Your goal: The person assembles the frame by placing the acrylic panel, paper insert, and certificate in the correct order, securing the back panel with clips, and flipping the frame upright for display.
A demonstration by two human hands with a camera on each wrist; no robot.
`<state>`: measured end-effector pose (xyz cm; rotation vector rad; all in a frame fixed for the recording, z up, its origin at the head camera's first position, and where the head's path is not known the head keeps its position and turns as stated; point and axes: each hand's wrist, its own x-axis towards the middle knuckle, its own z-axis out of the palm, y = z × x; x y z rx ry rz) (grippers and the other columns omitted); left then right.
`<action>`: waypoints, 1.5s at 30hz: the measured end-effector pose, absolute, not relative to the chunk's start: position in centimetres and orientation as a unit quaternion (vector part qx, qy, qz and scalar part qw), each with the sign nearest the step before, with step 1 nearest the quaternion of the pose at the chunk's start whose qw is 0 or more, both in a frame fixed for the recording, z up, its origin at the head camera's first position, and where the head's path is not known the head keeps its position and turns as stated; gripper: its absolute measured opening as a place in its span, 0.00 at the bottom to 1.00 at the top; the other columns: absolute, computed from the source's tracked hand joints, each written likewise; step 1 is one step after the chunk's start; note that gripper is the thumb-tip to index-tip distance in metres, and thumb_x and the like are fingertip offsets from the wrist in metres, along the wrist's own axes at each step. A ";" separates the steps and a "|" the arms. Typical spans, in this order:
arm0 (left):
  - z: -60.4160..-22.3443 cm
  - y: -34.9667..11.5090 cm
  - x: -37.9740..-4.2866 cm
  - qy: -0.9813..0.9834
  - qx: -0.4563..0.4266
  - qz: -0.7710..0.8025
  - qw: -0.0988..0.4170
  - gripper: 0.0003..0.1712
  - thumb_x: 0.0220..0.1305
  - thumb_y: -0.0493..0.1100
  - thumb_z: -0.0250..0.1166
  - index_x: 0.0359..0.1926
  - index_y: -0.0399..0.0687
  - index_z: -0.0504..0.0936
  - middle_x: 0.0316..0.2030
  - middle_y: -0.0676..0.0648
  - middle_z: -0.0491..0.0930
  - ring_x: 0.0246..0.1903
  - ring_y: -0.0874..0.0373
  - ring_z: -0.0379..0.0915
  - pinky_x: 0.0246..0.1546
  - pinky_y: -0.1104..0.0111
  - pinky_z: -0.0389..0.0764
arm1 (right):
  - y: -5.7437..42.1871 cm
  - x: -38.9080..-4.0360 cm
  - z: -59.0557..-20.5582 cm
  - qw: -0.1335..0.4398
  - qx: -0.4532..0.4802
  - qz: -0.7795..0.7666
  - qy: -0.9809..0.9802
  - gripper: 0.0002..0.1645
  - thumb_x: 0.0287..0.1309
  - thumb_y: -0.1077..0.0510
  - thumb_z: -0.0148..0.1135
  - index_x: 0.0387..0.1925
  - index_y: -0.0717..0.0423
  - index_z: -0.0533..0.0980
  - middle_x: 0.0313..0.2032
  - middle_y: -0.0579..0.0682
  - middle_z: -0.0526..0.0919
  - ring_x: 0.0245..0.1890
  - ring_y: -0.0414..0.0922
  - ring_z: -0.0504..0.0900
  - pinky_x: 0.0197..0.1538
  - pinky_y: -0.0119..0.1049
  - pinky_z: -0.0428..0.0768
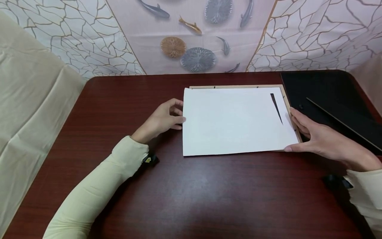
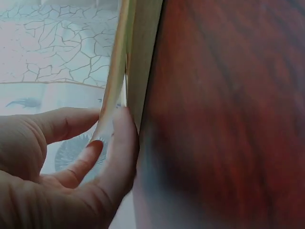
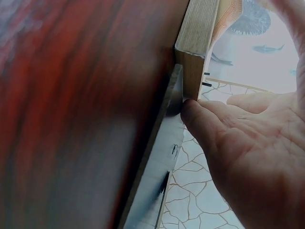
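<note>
A white sheet lies over the back of a wooden picture frame, whose rim shows along the far and right sides. Near its right end the sheet carries a dark narrow wedge. My left hand pinches the sheet's left edge between thumb and fingers; the left wrist view shows the sheet bowed slightly away from the frame there. At the near right corner, my right hand rests against the frame, fingers fairly straight along the right side and thumb at the front edge.
A black backing board with a hinged stand leg lies right of the frame, close to my right hand. Brown tabletop stretches in front and to the left. Patterned cloth hangs behind the table.
</note>
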<state>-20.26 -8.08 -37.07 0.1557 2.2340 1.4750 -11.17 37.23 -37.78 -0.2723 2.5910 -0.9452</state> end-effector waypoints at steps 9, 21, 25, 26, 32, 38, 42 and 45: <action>-37.3 -8.3 -20.6 0.773 0.044 0.591 0.225 0.35 0.72 0.25 0.59 0.76 0.50 0.68 0.47 0.37 0.80 0.41 0.51 0.84 0.44 0.57 0.91 | 37.2 -11.2 -37.6 0.181 -0.097 -0.331 0.921 0.76 0.58 0.54 0.79 0.85 0.41 0.29 0.84 0.55 0.34 0.81 0.62 0.47 0.54 0.02 0.54; -37.7 -8.4 -22.0 0.735 0.018 0.641 0.223 0.37 0.73 0.26 0.59 0.78 0.49 0.66 0.44 0.43 0.77 0.38 0.57 0.79 0.42 0.64 0.90 | 37.3 -11.2 -37.4 0.185 -0.094 -0.325 0.923 0.75 0.59 0.53 0.78 0.84 0.35 0.30 0.84 0.58 0.37 0.80 0.66 0.51 0.52 0.02 0.54; -37.8 -7.7 -22.4 0.738 0.021 0.635 0.229 0.35 0.74 0.27 0.59 0.78 0.51 0.67 0.47 0.41 0.77 0.43 0.55 0.79 0.43 0.64 0.90 | 37.3 -11.2 -37.4 0.181 -0.097 -0.326 0.923 0.76 0.58 0.54 0.79 0.84 0.36 0.30 0.84 0.58 0.36 0.80 0.66 0.51 0.53 0.02 0.54; -37.9 -7.4 -22.5 0.738 0.021 0.633 0.230 0.35 0.74 0.27 0.59 0.78 0.51 0.67 0.48 0.41 0.77 0.43 0.55 0.79 0.43 0.64 0.90 | 37.3 -11.2 -37.4 0.180 -0.098 -0.326 0.923 0.76 0.58 0.54 0.79 0.84 0.36 0.30 0.84 0.57 0.36 0.80 0.66 0.51 0.53 0.02 0.54; -38.0 -6.1 -23.0 0.740 0.029 0.630 0.233 0.35 0.73 0.26 0.58 0.77 0.48 0.67 0.46 0.40 0.77 0.42 0.55 0.78 0.43 0.63 0.90 | 37.3 -11.2 -37.6 0.179 -0.104 -0.327 0.922 0.77 0.57 0.55 0.79 0.84 0.38 0.29 0.85 0.55 0.32 0.81 0.63 0.46 0.52 0.02 0.55; -38.0 -5.5 -23.2 0.767 0.046 0.601 0.218 0.35 0.73 0.26 0.58 0.77 0.48 0.69 0.45 0.40 0.77 0.40 0.55 0.79 0.42 0.62 0.91 | 37.3 -11.2 -37.7 0.178 -0.101 -0.317 0.926 0.76 0.58 0.53 0.79 0.85 0.40 0.29 0.85 0.57 0.34 0.81 0.64 0.47 0.52 0.02 0.54; -37.8 -5.3 -23.3 0.787 0.055 0.578 0.210 0.34 0.73 0.27 0.58 0.77 0.46 0.69 0.45 0.41 0.77 0.39 0.56 0.78 0.40 0.64 0.91 | 37.4 -11.2 -37.7 0.180 -0.102 -0.307 0.929 0.76 0.58 0.52 0.79 0.85 0.40 0.29 0.84 0.59 0.36 0.80 0.67 0.50 0.52 0.02 0.53; -37.6 -5.1 -23.3 0.811 0.072 0.546 0.196 0.32 0.74 0.29 0.58 0.76 0.44 0.70 0.45 0.41 0.78 0.37 0.55 0.77 0.38 0.65 0.89 | 37.3 -11.3 -37.7 0.184 -0.100 -0.306 0.929 0.76 0.58 0.50 0.79 0.85 0.40 0.29 0.85 0.59 0.36 0.80 0.68 0.50 0.52 0.02 0.52</action>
